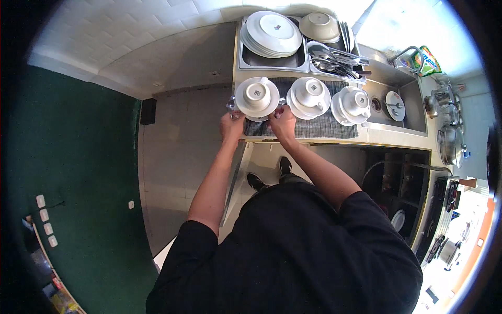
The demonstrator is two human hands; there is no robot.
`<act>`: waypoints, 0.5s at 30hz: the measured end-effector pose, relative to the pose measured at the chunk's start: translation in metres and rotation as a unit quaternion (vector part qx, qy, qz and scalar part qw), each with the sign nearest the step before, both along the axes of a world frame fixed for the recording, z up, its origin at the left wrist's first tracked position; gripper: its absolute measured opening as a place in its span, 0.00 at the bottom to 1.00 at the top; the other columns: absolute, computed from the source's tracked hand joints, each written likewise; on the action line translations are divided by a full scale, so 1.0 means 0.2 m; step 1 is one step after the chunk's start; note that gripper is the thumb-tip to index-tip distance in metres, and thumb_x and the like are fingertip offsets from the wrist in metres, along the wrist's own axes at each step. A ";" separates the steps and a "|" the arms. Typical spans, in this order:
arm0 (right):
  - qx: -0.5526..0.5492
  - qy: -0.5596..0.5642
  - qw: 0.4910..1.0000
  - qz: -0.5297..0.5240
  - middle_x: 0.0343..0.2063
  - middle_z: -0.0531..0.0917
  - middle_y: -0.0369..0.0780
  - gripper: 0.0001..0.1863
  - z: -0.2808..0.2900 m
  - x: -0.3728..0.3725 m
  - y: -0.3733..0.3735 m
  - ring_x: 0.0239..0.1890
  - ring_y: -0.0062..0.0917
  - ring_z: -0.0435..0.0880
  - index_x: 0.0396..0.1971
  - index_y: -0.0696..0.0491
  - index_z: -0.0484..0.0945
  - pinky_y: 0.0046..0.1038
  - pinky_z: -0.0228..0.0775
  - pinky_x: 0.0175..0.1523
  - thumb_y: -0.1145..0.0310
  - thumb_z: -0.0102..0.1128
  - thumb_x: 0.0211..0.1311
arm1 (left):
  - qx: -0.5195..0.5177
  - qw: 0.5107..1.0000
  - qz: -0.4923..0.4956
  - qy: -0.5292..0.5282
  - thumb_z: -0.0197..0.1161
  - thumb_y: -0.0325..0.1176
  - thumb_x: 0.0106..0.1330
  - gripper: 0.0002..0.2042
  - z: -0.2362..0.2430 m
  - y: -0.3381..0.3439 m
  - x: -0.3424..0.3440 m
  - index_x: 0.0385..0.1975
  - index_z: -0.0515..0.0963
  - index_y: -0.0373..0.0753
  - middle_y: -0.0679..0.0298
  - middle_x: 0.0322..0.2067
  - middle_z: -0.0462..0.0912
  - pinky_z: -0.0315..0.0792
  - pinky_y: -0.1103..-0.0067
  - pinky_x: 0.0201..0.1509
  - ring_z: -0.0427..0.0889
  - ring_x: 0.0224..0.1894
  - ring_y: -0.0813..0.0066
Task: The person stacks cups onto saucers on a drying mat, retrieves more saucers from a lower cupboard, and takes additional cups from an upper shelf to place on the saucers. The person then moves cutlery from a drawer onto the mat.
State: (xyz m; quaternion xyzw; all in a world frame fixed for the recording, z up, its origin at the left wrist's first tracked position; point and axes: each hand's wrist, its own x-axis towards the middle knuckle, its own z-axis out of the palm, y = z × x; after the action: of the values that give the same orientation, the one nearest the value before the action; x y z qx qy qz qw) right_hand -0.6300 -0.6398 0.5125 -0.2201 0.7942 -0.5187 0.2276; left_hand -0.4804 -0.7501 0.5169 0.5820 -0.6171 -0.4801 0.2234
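Observation:
An upside-down white cup [256, 92] stands on stacked white saucers [269, 110] at the left end of a grey woven mat [327, 125]. My left hand [231, 125] is at the stack's left, fingers closed around a shiny metal piece of cutlery [230, 103]. On the stack's right, my right hand [283, 124] has its fingers curled by the saucer's edge. Just past those fingertips shows another shiny piece of cutlery [282, 101]; how it is gripped is partly hidden. Two similar sets follow rightward, with a middle cup [310, 90] and a right cup [355, 101].
Behind the mat, metal trays hold stacked white plates [272, 31], bowls [318, 25] and loose cutlery [334, 58]. Rightward is a sink [413, 112] containing a plate and spoon. Pots [451, 144] line the right side. A dark green wall [73, 157] stands far left.

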 end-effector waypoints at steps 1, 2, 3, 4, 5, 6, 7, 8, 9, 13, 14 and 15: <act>0.023 0.014 1.000 -0.013 0.35 0.86 0.49 0.24 0.01 0.00 0.00 0.25 0.30 0.89 0.43 0.65 0.76 0.35 0.84 0.31 0.62 0.77 0.62 | -0.004 1.000 -0.005 0.008 0.74 0.40 0.64 0.16 -0.01 0.00 0.00 0.44 0.85 0.36 0.53 0.37 0.90 0.78 0.65 0.48 0.89 0.42 0.57; 0.023 0.014 1.000 -0.013 0.35 0.86 0.49 0.24 0.03 0.01 0.01 0.25 0.30 0.89 0.43 0.65 0.76 0.35 0.84 0.31 0.62 0.77 0.62 | -0.003 1.000 -0.005 0.007 0.74 0.40 0.64 0.16 -0.01 0.00 0.00 0.44 0.85 0.36 0.53 0.37 0.90 0.78 0.65 0.48 0.89 0.42 0.57; 0.009 -0.003 1.000 -0.020 0.35 0.86 0.49 0.23 0.05 0.02 0.02 0.26 0.31 0.89 0.44 0.65 0.76 0.36 0.84 0.32 0.61 0.75 0.64 | -0.001 1.000 -0.004 0.007 0.73 0.41 0.65 0.16 -0.01 0.00 0.00 0.44 0.85 0.35 0.52 0.37 0.90 0.78 0.65 0.49 0.89 0.42 0.56; -0.005 -0.020 0.999 -0.026 0.36 0.87 0.49 0.23 0.07 0.03 0.02 0.28 0.31 0.90 0.45 0.64 0.76 0.36 0.84 0.33 0.60 0.73 0.66 | 0.002 1.000 -0.002 0.006 0.72 0.41 0.66 0.17 -0.01 0.01 0.00 0.45 0.85 0.34 0.51 0.37 0.90 0.78 0.64 0.50 0.89 0.42 0.54; -0.005 -0.020 0.999 -0.028 0.36 0.87 0.49 0.23 0.06 0.02 0.03 0.28 0.31 0.90 0.45 0.64 0.76 0.36 0.84 0.33 0.60 0.73 0.66 | 0.002 1.000 -0.003 0.007 0.72 0.41 0.66 0.17 0.02 0.01 0.00 0.45 0.85 0.34 0.51 0.37 0.90 0.78 0.64 0.50 0.89 0.42 0.54; 0.017 -0.005 0.999 -0.028 0.36 0.87 0.49 0.22 0.01 -0.01 0.06 0.29 0.31 0.90 0.46 0.63 0.76 0.35 0.83 0.34 0.59 0.71 0.67 | -0.006 1.000 -0.014 -0.006 0.70 0.44 0.67 0.20 0.04 0.01 -0.01 0.48 0.83 0.33 0.50 0.37 0.89 0.78 0.63 0.51 0.89 0.43 0.53; 0.039 0.009 0.999 -0.029 0.36 0.87 0.48 0.22 -0.03 -0.05 0.09 0.31 0.31 0.91 0.47 0.63 0.77 0.34 0.83 0.35 0.58 0.69 0.69 | -0.013 0.999 -0.024 -0.019 0.68 0.46 0.69 0.22 0.05 0.02 -0.02 0.51 0.81 0.32 0.49 0.37 0.89 0.78 0.62 0.51 0.89 0.45 0.51; 0.040 0.008 0.999 -0.026 0.36 0.87 0.48 0.22 -0.03 -0.05 0.12 0.31 0.31 0.91 0.47 0.63 0.77 0.34 0.83 0.35 0.58 0.69 0.69 | -0.013 0.999 -0.021 -0.020 0.68 0.46 0.69 0.22 0.04 0.01 0.02 0.51 0.81 0.32 0.49 0.37 0.89 0.78 0.62 0.51 0.89 0.45 0.51; 0.039 0.031 0.999 -0.010 0.37 0.87 0.50 0.20 -0.02 -0.03 0.18 0.34 0.35 0.90 0.47 0.62 0.77 0.37 0.81 0.39 0.59 0.66 0.70 | -0.024 1.000 0.012 -0.005 0.63 0.49 0.72 0.22 0.03 0.00 0.06 0.51 0.79 0.33 0.52 0.34 0.88 0.78 0.65 0.45 0.88 0.39 0.56; 0.010 -0.039 0.997 0.060 0.39 0.88 0.50 0.15 0.23 0.08 0.34 0.37 0.37 0.89 0.48 0.60 0.80 0.37 0.79 0.44 0.61 0.60 0.75 | 0.180 0.954 0.002 0.240 0.52 0.48 0.81 0.16 0.27 0.13 0.24 0.48 0.75 0.41 0.74 0.25 0.68 0.62 0.81 0.24 0.65 0.22 0.82; 0.009 -0.040 0.997 0.064 0.39 0.88 0.50 0.15 0.30 0.11 0.35 0.37 0.37 0.89 0.48 0.60 0.80 0.37 0.79 0.44 0.61 0.60 0.75 | 0.178 0.954 0.006 0.240 0.52 0.48 0.81 0.16 0.34 0.18 0.28 0.48 0.75 0.41 0.74 0.25 0.68 0.62 0.81 0.24 0.65 0.22 0.82; -0.003 -0.071 0.993 0.094 0.39 0.88 0.47 0.16 0.35 0.12 0.36 0.36 0.33 0.87 0.49 0.59 0.80 0.34 0.78 0.43 0.61 0.59 0.76 | 0.233 0.924 -0.034 0.301 0.51 0.49 0.82 0.15 0.39 0.23 0.27 0.48 0.74 0.43 0.75 0.25 0.65 0.57 0.82 0.24 0.61 0.21 0.85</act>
State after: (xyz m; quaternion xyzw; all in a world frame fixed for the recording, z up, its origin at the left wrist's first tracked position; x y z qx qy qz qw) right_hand -0.6064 -0.5676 0.5834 -0.2573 0.7504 -0.5116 0.3301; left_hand -0.4272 -0.7049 0.5947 0.4245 -0.4112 -0.7700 0.2404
